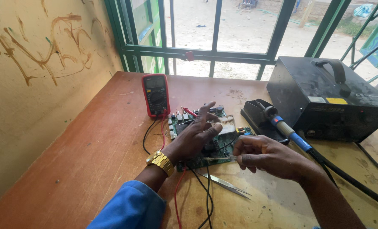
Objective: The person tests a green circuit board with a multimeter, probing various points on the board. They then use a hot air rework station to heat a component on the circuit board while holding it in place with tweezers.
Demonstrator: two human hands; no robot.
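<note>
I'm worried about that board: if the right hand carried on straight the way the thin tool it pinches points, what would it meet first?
Probably the left hand, which rests on the green circuit board. The right hand aims its thin tool leftward; depth is unclear, so it may pass beneath.

Left of the left hand (195,133), the counter (91,152) lies wide open all the way to the yellow wall (36,85). Ahead of that hand, the red multimeter (156,95) blocks the way, its red and black leads (155,131) trailing down past the wrist. Under both hands sits the green circuit board (201,138). Between the wrists, loose wires (206,191) and metal tweezers (225,184) clutter the near counter. Right of the right hand (267,157), the soldering iron (284,129) stands close in its holder (257,116), its thick cable (350,180) crossing the counter, and the black station box (324,99) walls off beyond it.
</note>
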